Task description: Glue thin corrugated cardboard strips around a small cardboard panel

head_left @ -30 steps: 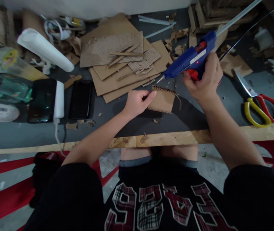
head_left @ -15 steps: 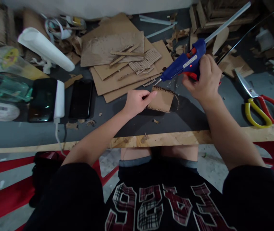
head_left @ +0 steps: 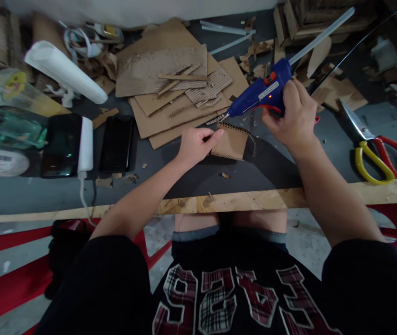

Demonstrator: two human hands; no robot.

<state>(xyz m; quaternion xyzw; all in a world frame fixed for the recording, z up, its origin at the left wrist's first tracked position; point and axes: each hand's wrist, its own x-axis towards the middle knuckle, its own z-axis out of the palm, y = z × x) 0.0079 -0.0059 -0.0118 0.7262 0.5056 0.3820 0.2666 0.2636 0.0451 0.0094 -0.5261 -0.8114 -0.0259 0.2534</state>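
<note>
Between the thumb and fingers of my left hand (head_left: 197, 145) is the left end of a small cardboard piece (head_left: 231, 143). A thin corrugated strip (head_left: 238, 128) runs along its far edge, and the strip's right end curls away free. My right hand (head_left: 298, 114) is wrapped round the handle of a blue hot glue gun (head_left: 256, 95), whose small red light glows. Its metal nozzle points down-left, just above the strip's left end; whether they touch I cannot tell. A long clear glue stick (head_left: 322, 36) sticks out of the gun's back.
Behind the hands lie stacked cardboard sheets (head_left: 159, 70) with loose strips on top. Scissors (head_left: 373, 144) with red and yellow handles rest at the right. A black phone (head_left: 117, 143), a white paper roll (head_left: 65, 72) and a plastic bottle (head_left: 1, 159) are at the left.
The glue gun and my right hand have shifted slightly left, the nozzle moving toward the strip's left end. My left hand and the cardboard piece have moved a little left too.
</note>
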